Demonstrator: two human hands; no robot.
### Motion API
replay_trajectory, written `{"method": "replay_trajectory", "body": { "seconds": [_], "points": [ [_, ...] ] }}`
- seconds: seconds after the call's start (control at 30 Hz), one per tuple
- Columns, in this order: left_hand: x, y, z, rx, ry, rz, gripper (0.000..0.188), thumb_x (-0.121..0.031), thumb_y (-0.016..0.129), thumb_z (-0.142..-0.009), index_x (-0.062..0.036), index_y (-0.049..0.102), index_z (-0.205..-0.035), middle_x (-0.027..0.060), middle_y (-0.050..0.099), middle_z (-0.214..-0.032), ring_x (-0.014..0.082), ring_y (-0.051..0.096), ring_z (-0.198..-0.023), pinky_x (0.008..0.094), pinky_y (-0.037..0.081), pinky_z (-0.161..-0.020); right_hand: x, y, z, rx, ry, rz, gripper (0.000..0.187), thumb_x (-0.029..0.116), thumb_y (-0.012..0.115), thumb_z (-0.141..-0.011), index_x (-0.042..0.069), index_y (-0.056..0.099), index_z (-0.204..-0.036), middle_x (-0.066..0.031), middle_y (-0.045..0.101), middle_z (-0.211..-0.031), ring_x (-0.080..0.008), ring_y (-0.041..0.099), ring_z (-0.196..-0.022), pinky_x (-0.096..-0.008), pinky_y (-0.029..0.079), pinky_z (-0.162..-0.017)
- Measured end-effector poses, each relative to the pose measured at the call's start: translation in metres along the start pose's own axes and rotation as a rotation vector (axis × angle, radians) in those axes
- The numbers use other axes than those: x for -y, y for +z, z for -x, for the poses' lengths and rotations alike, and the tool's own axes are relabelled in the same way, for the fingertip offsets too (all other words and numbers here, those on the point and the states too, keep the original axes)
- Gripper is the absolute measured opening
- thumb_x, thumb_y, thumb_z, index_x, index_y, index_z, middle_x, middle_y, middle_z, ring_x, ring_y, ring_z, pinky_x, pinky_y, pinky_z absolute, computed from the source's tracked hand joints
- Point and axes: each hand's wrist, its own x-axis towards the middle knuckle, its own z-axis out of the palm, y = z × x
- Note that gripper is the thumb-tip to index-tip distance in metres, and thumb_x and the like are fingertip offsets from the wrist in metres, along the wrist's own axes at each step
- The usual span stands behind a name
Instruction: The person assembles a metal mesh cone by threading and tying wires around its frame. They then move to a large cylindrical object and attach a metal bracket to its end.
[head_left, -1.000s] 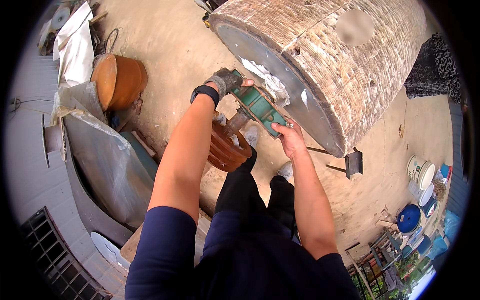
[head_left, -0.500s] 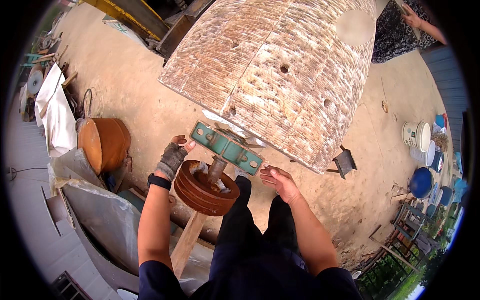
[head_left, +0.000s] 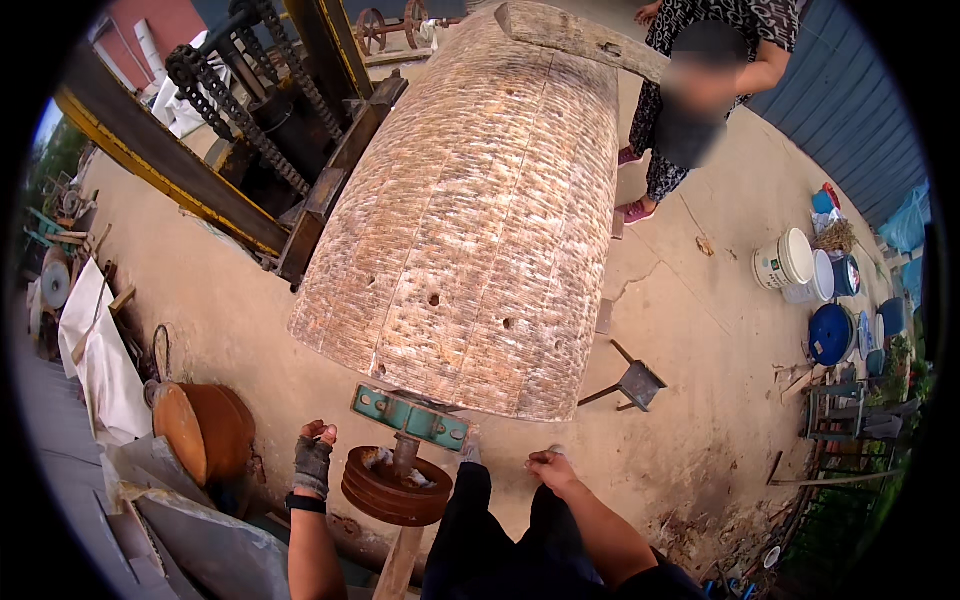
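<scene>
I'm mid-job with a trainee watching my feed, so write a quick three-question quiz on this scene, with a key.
1. Multiple choice: in the picture, what colour is the bracket at the top of the shaft? A) orange B) green C) white
2. True or false: both hands are gripping the bracket.
3. Name the rusty part at the lower end of the shaft.

Key:
1. B
2. False: the left hand and the right hand are apart from it.
3. A grooved pulley.
</scene>
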Motion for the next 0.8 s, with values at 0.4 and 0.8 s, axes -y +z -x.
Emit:
{"method": "replay_trajectory", "body": {
  "seconds": [0.4,0.8],
  "points": [
    [-0.059,0.024,0.118,-0.186,0.113,0.038,0.044,-0.026,0.070,-0.086,0.0008,0.053,-0.117,0.0081,0.062,-0.100,0.0181,0.057,-0.090,0.0308,0.046,-0.081,-0.028,-0.149,0.035,-0.245,-0.187,0.510,0.031,0.017,0.067,-0.078,-0.005,0.065,-0.100,-0.0122,0.069,-0.080,-0.0197,0.067,-0.069,-0.0313,0.053,-0.065],
    [-0.052,0.109,0.193,-0.197,0.337,-0.029,0.038,-0.015,0.069,-0.086,0.0012,0.054,-0.116,0.0102,0.062,-0.100,0.0198,0.058,-0.095,0.0322,0.047,-0.087,-0.124,-0.294,0.093,-0.320,0.205,0.664,0.019,0.020,0.062,-0.072,0.003,0.070,-0.077,-0.0145,0.068,-0.073,-0.0252,0.067,-0.069,-0.0369,0.054,-0.066]
  ]
}}
